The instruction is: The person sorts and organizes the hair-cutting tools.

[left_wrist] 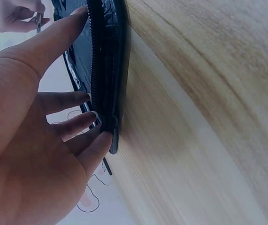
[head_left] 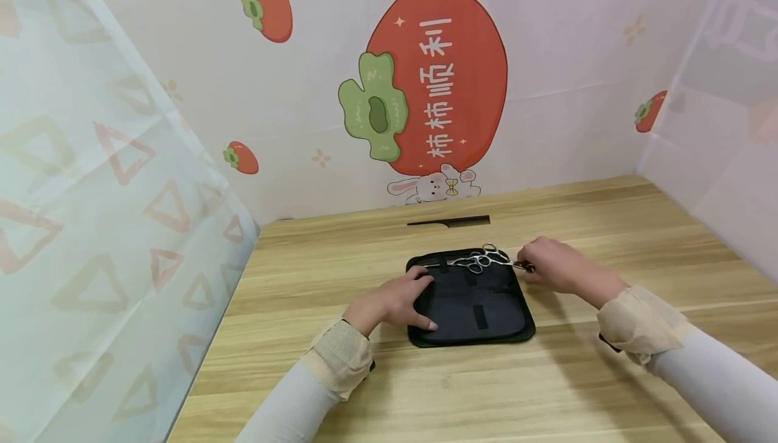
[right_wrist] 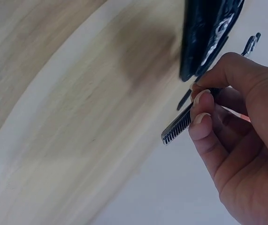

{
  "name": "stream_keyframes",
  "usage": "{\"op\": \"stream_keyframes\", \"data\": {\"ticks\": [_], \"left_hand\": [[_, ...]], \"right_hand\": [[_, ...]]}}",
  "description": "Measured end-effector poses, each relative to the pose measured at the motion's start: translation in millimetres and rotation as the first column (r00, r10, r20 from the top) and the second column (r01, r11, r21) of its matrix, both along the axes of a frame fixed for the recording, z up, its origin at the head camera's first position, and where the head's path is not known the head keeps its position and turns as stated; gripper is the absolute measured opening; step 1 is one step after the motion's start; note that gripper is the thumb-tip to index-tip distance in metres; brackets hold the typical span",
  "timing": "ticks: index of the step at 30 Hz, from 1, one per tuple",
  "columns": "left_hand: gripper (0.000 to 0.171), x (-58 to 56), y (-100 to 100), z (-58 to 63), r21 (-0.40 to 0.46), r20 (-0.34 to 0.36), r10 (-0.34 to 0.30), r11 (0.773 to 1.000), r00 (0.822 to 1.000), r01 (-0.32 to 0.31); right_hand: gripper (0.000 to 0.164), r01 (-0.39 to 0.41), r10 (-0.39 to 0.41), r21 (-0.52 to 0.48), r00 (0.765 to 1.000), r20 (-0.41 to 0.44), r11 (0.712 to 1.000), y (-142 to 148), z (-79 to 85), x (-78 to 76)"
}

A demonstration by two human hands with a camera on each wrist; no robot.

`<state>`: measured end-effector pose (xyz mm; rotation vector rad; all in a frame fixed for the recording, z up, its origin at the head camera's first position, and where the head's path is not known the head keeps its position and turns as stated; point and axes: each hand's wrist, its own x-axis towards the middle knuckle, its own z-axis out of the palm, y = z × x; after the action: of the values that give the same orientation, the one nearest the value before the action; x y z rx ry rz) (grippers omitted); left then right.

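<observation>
A black zip case point(head_left: 462, 315) lies spread on the wooden table. My left hand point(head_left: 404, 299) rests at its left side, thumb on the near part and fingers at the far left corner, where the zip teeth point(left_wrist: 95, 61) show. One pair of silver scissors point(head_left: 462, 263) lies across the case's far part, blades toward the left. My right hand point(head_left: 556, 264), at the case's right edge, pinches thinning scissors by the blades. Their toothed blade point(right_wrist: 177, 129) sticks out past the fingertips. Their ring handles point(head_left: 491, 250) point left, over the case.
A black tail comb point(head_left: 464, 221) lies behind the case, near the back wall. The printed cloth wall point(head_left: 547, 132) stands along the table's far edge, with more cloth point(head_left: 109, 179) at the left. Bare wood point(head_left: 462, 389) shows in front of the case.
</observation>
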<state>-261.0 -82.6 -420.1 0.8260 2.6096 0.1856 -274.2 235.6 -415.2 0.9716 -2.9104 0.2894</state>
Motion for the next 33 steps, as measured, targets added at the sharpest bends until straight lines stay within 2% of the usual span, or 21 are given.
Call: {"op": "stream_keyframes", "data": {"ticks": [7,16,23,28,33], "left_hand": [[0.091,1.6,0,0.3,-0.012,-0.018,-0.012,1.0,1.0,0.012],[0.084,4.8,-4,3.6,-0.019,-0.12,-0.071,0.997,0.99,0.069],[0.08,2.3,-5,8.2,0.051,-0.238,-0.06,0.996,0.97,0.074],[0.082,2.9,-3,12.6,0.101,-0.273,-0.039,0.992,0.961,0.069],[0.078,4.1,0,15.8,0.161,-0.295,-0.039,0.983,0.955,0.09]], "right_hand": [[0.023,0.022,-0.022,-0.004,1.0,0.016,1.0,-15,2.7,6.7],[0.023,-0.024,0.024,-0.024,1.0,0.012,0.999,-36,6.9,16.7],[0.024,-0.013,0.013,-0.022,1.0,0.01,1.0,-43,10.9,20.1],[0.022,-0.024,0.024,-0.01,1.0,0.018,1.0,-50,11.5,20.6],[0.02,-0.033,0.033,-0.019,0.999,0.026,0.999,-59,10.9,21.7]]}}
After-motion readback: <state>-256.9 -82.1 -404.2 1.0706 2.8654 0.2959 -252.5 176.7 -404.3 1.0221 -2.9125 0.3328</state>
